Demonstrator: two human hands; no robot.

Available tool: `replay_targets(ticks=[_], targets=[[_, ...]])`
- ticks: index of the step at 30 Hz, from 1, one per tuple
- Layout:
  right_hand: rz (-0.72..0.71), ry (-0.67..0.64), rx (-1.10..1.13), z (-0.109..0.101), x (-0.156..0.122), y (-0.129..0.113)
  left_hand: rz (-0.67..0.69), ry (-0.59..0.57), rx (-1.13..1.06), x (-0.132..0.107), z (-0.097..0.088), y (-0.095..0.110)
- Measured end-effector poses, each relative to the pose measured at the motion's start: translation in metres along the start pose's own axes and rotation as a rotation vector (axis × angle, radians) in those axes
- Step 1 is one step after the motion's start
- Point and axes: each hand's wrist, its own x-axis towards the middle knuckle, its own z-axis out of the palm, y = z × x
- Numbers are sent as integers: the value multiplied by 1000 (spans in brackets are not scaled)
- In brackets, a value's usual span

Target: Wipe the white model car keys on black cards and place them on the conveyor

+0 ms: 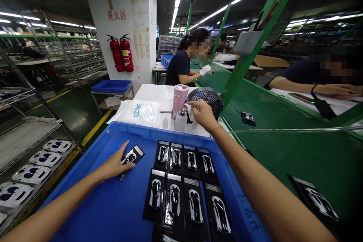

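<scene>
My left hand (112, 163) is closed around the edges of a black plate with a small white-and-black model car (131, 157) on it, tilted above the left part of the blue tray (85, 181). My right hand (202, 112) reaches past the tray's far edge, its fingers bent and the index finger stretched forward. Whitish material shows under its fingertips, but I cannot make out what it is. Just left of that hand stand a white bottle with a metal top (180, 120) and a pink tumbler (179, 100). Several similar model cars (174, 200) lie in rows in the tray's right half.
A black fan (211, 100) stands behind my right hand. A white plastic bag (141, 112) lies beyond the tray. More model cars (317, 198) rest on the green conveyor (272, 155) at right. A gloved co-worker (181, 64) sits ahead; racks stand at left.
</scene>
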Motion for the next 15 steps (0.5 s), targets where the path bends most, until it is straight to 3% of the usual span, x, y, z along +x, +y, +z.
replay_targets(ticks=[4,9,12,15], targets=[[-139,-53,245,-19,-64,-19,-90,-70,-260,8,-9,2],[-257,-185,470,-29,-142,-40,-133,-113,-525,8,-4,16],[-285,-198,562,-34,-164,-51,-124,-72,-708,-12,-3,42],[-318,-186,685,-37,-177,-65,-126,-15,-922,-47,2,77]])
